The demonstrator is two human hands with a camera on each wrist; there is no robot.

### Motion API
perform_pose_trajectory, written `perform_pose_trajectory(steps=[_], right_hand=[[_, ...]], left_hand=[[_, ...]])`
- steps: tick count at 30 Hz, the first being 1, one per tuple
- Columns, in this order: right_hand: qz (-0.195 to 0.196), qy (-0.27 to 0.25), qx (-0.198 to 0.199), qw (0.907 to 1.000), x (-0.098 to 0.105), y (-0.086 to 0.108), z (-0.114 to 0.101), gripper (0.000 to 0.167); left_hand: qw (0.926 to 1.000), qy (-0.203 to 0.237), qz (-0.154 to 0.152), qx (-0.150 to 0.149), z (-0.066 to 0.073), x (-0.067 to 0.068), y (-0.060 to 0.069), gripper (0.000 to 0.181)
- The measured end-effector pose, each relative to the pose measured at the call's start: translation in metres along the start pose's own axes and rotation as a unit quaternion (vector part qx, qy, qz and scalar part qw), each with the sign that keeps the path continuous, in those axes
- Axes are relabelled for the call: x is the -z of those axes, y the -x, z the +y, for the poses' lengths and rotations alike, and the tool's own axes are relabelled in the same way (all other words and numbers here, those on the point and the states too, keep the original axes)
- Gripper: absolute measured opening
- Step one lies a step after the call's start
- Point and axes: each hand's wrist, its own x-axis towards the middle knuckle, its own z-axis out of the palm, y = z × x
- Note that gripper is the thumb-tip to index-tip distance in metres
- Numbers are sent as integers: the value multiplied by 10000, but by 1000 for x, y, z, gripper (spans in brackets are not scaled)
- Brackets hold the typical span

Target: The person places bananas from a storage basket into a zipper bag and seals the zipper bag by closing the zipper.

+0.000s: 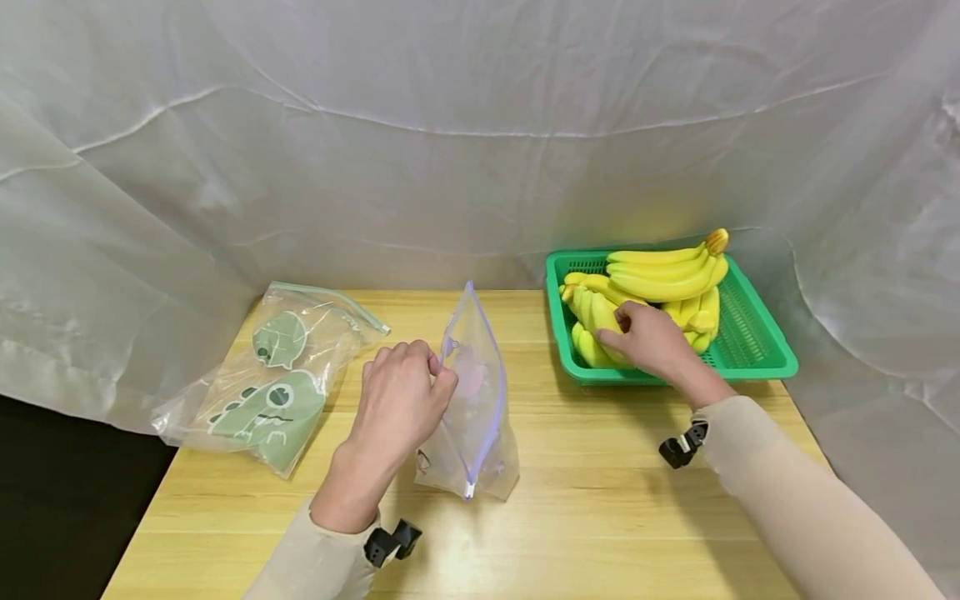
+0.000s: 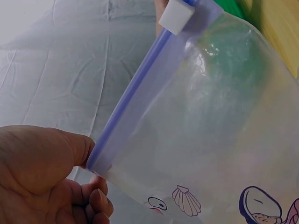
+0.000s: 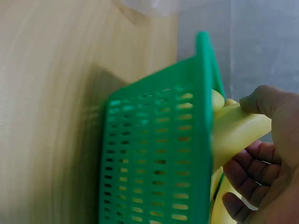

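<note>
A clear bag with a purple zip edge [image 1: 501, 392] stands with its mouth parted on the table. My left hand [image 1: 405, 392] pinches one side of that edge; in the left wrist view the thumb and fingers of the hand [image 2: 51, 172] hold the end of the purple strip [image 2: 126, 102], away from the white slider [image 2: 176, 17]. At the green basket [image 1: 562, 333], my right hand [image 1: 652, 337] grips a banana bunch [image 1: 592, 312] lying inside. The right wrist view has the thumb of the hand [image 3: 275, 154] on top of a banana [image 3: 236, 133], with fingers beneath.
Another clear bag with a green dinosaur print [image 1: 281, 417] lies flat at the table's left. More bananas [image 1: 660, 271] are piled in the basket's back and right parts. Grey cloth [image 1: 480, 183] hangs behind the wooden table [image 1: 570, 517].
</note>
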Motion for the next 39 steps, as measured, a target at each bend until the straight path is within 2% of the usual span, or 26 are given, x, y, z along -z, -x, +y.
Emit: perform_pose_trajectory(steps=[4, 6, 8, 11, 13, 17, 20, 23, 31, 34, 39], right_hand=[[-207, -634, -314, 9973, 12, -3, 7, 40], [-152, -943, -516, 9941, 17, -6, 12, 45], [74, -1166, -772, 9902, 18, -8, 17, 51], [531, -1170, -1043, 9862, 14, -8, 24, 63], [692, -1021, -1097, 9863, 9, -6, 26, 65], [756, -608, -870, 9915, -2, -1, 24, 52], [632, -261, -593, 9959, -7, 1, 17, 44], [371, 121, -373, 9985, -8, 1, 9, 46], [-303, 894, -215, 9953, -14, -3, -2, 59], [-457, 1228, -277, 9910, -21, -4, -6, 74], [-593, 1473, -665, 9851, -30, -12, -13, 103]], left_hand=[[10000, 8, -34, 21, 0, 0, 0, 11], [10000, 6, -65, 29, 0, -1, 0, 12], [9999, -6, -96, 42, 0, -1, 0, 12], [9999, -9, -118, 58, 0, -1, 0, 12], [9999, -3, -113, 63, -1, -1, 0, 12], [9999, 15, -104, 54, -1, -1, 0, 12], [9999, 10, -120, 70, -2, 0, 0, 11], [9999, 4, -132, 76, -3, 0, 1, 11], [9998, -19, -168, 105, -3, -1, 1, 12], [9998, -22, -171, 86, -3, -2, 0, 12], [9997, -15, -229, 94, -3, -2, 0, 12]])
